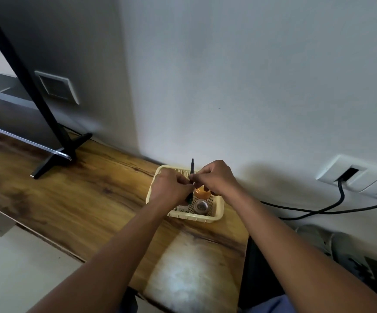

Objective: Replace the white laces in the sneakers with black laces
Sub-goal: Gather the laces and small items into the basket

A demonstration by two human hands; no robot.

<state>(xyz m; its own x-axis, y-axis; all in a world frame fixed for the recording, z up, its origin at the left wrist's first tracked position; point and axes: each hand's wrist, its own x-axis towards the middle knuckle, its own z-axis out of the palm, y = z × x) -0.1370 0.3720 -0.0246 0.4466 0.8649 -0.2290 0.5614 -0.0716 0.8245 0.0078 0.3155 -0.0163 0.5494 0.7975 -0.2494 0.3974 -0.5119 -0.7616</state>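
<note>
Both my hands meet above a cream plastic basket (pixel 217 216) on the wooden shelf. My left hand (pixel 168 188) grips a bundle of black lace (pixel 192 169), whose tip sticks straight up between the hands. My right hand (pixel 215 177) pinches the same black lace just beside the left fingers. A grey sneaker (pixel 350 254) lies on the floor at the lower right, partly hidden by my right forearm. Its laces are too blurred to make out.
The basket holds an orange lid (pixel 202 193) and a small round container (pixel 201 206). A television's black foot (pixel 56 159) stands on the wooden shelf (pixel 81 199) at the left. A black cable (pixel 318 210) runs from a wall socket (pixel 352 175) at the right.
</note>
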